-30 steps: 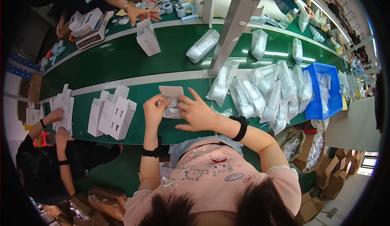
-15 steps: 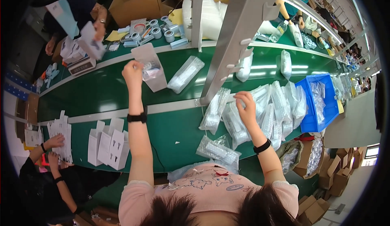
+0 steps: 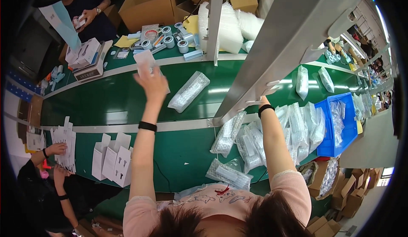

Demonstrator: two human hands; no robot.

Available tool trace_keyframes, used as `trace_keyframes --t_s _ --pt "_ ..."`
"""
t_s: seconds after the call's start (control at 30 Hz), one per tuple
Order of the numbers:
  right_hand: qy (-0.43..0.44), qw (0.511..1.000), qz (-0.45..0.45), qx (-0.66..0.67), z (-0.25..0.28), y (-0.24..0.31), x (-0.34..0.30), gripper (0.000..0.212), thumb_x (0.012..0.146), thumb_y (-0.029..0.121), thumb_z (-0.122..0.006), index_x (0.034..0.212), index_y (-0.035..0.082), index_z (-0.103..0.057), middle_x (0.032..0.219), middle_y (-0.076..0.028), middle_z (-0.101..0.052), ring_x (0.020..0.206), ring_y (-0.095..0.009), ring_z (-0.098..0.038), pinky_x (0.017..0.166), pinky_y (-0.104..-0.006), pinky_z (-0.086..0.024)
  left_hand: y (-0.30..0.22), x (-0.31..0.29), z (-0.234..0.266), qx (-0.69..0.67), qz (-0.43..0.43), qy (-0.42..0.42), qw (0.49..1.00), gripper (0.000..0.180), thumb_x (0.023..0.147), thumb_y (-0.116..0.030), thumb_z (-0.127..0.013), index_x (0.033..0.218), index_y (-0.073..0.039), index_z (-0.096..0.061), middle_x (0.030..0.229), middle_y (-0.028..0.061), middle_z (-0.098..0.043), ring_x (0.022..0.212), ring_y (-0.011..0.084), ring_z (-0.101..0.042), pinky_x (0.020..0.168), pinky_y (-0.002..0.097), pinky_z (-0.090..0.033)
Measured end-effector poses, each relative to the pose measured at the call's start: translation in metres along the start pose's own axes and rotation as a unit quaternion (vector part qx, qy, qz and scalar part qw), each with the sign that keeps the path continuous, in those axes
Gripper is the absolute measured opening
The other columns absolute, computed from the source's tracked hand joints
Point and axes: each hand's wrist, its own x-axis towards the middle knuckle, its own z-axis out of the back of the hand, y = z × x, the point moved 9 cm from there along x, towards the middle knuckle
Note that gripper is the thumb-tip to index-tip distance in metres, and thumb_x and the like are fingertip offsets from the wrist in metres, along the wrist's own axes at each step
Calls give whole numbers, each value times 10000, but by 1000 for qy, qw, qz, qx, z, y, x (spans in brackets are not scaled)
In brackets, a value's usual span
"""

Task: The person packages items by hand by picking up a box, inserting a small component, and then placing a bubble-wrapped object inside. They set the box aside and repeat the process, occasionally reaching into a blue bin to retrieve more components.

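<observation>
On the green belt ahead of me stands a white box [image 3: 145, 58] with its flap up. My left hand [image 3: 152, 85] lies across it, fingers bent around its side and slightly blurred; they cover most of the box. Right of it lies a bubble-wrapped package [image 3: 189, 91]. My right arm reaches forward, and the grey post hides nearly all of my right hand [image 3: 264, 99], so its fingers and anything in them do not show. Below that arm lie several clear-bagged packages [image 3: 298, 124], with another bagged package [image 3: 229, 173] close to my body.
Upright white boxes [image 3: 112, 160] stand on the near left of the table. A blue bin [image 3: 326, 126] holds bagged items at right. The grey post [image 3: 293, 45] slants across the view. Co-workers' hands [image 3: 59, 149] handle white cartons at far left; another person [image 3: 91, 13] works opposite.
My left hand has moved from the box's left edge to across its front. My right hand has gone forward from above the bagged packages to behind the post. The view has shifted slightly.
</observation>
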Motion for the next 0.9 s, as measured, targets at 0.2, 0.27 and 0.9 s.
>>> trace_keyframes --t_s 0.2,0.27,0.9 --pt "191 882 -108 418 15 37 -70 594 718 259 -591 1244 109 -359 1136 -161 -469 940 -330 -535 777 -425 -456 -43 -97 -107 -26 -22 383 923 618 655 -166 -631 1207 -122 -357 1192 186 -386 1094 395 -373 848 584 -306" --pt "231 758 -176 584 28 44 -115 565 731 149 -537 1254 69 -339 1138 -121 -479 977 -275 -526 811 -385 -449 -33 -106 -112 -20 15 407 913 634 650 -169 -634 1213 -119 -346 1162 183 -401 1066 391 -392 830 579 -323" --pt "271 526 -45 805 32 73 -378 511 820 384 -459 1209 59 -391 1125 -164 -504 983 -324 -516 940 -547 -305 127 -255 117 96 142 262 950 816 528 -172 -763 1234 -116 -357 1258 217 -302 1174 416 -261 938 516 -254"
